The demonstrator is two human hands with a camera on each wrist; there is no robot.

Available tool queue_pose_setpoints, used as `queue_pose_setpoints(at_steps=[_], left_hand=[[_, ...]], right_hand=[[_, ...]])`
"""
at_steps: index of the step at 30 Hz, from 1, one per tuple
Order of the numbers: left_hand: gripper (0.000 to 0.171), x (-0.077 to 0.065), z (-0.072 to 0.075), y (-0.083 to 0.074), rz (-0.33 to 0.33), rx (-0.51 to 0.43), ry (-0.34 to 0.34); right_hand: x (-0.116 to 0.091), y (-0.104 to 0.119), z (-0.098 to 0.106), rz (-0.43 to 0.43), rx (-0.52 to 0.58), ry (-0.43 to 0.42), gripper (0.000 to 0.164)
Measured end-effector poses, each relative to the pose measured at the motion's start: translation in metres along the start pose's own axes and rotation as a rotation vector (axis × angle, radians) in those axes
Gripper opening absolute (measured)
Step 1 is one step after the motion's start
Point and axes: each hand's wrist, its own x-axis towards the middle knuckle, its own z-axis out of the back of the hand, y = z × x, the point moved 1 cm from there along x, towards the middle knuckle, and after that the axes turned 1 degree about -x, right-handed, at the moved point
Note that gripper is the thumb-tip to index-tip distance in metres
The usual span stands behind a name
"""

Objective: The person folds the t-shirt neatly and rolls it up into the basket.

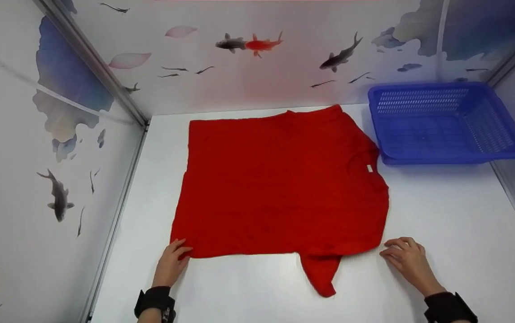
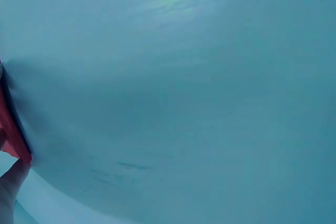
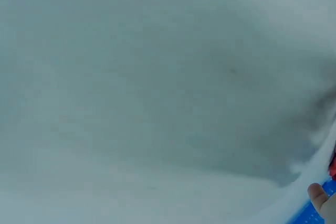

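Garment, red cloth (image 1: 257, 184), one: laid flat on a white smooth tabletop (image 1: 248, 287), its middle taken as the centre of the dial in the head view, 12 o'clock on the far side. Small white rectangular label (image 1: 370, 168) near the garment's edge at 3 o'clock. Tapered red sleeve (image 1: 322, 274) jutting out at 5 o'clock.

Left hand (image 1: 173, 262), bare: at 8 o'clock, pinching the garment's near corner between thumb and fingers. Black wrist strap (image 1: 155, 303) behind it.

Right hand (image 1: 407, 260), bare: at 4 o'clock, fingers loosely bent and holding nothing, tips just beside the garment's edge. Matching black wrist strap (image 1: 450, 307).

Basket, blue plastic, rectangular, with slotted sides (image 1: 455, 159): between 2 and 3 o'clock, its near-left corner close against the garment; whether they touch, cannot tell.

Wall panel, white, printed with grey and red fish (image 1: 185, 89): standing at 12 o'clock.
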Motion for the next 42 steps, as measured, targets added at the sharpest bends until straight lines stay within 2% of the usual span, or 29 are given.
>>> queue_pose_setpoints(at_steps=[3, 7, 10, 12, 14, 16, 19, 22, 25, 28, 31, 36, 39, 42], left_hand=[[0.023, -0.001, 0.001, 0.002, 0.015, 0.004, -0.023], [0.023, -0.002, 0.003, 0.002, 0.017, 0.003, -0.057], [0.025, -0.002, 0.005, 0.000, 0.033, 0.003, -0.069], [0.026, -0.002, 0.006, -0.001, 0.060, 0.012, -0.067], [0.027, -0.002, 0.006, -0.002, 0.064, 0.027, -0.087], [0.027, -0.002, 0.005, -0.002, 0.072, 0.040, -0.110], [0.027, -0.002, 0.005, -0.002, 0.074, 0.057, -0.150], [0.025, -0.001, 0.006, -0.002, 0.107, 0.064, -0.152], [0.023, 0.000, 0.006, -0.001, 0.122, 0.079, -0.149], [0.023, 0.000, 0.006, 0.000, 0.121, 0.096, -0.142], [0.024, 0.001, 0.006, 0.001, 0.110, 0.110, -0.134], [0.020, -0.001, 0.007, 0.003, 0.088, 0.125, -0.150], [0.016, -0.002, 0.008, 0.003, 0.096, 0.133, -0.170], [0.013, -0.002, 0.009, 0.003, 0.114, 0.128, -0.180]], right_hand=[[0.002, 0.008, 0.001, -0.147, 0.008, 0.032, 0.020], [0.016, 0.025, 0.001, -0.453, 0.115, 0.081, 0.003], [0.028, 0.037, 0.000, -0.675, 0.179, 0.153, 0.028], [0.033, 0.044, -0.002, -0.782, 0.197, 0.217, 0.042], [0.037, 0.049, -0.004, -0.842, 0.210, 0.274, 0.045], [0.039, 0.052, -0.006, -0.872, 0.231, 0.300, 0.041], [0.037, 0.052, -0.006, -0.900, 0.274, 0.289, 0.034], [0.032, 0.048, -0.004, -0.924, 0.316, 0.266, 0.027], [0.026, 0.045, -0.004, -0.945, 0.360, 0.237, 0.028], [0.020, 0.042, -0.005, -0.927, 0.376, 0.204, 0.029], [0.015, 0.041, -0.007, -0.865, 0.339, 0.158, 0.024], [0.008, 0.041, -0.011, -0.710, 0.227, 0.048, 0.017], [0.005, 0.041, -0.014, -0.627, 0.196, 0.000, 0.020], [0.004, 0.041, -0.015, -0.580, 0.181, -0.016, 0.026]])
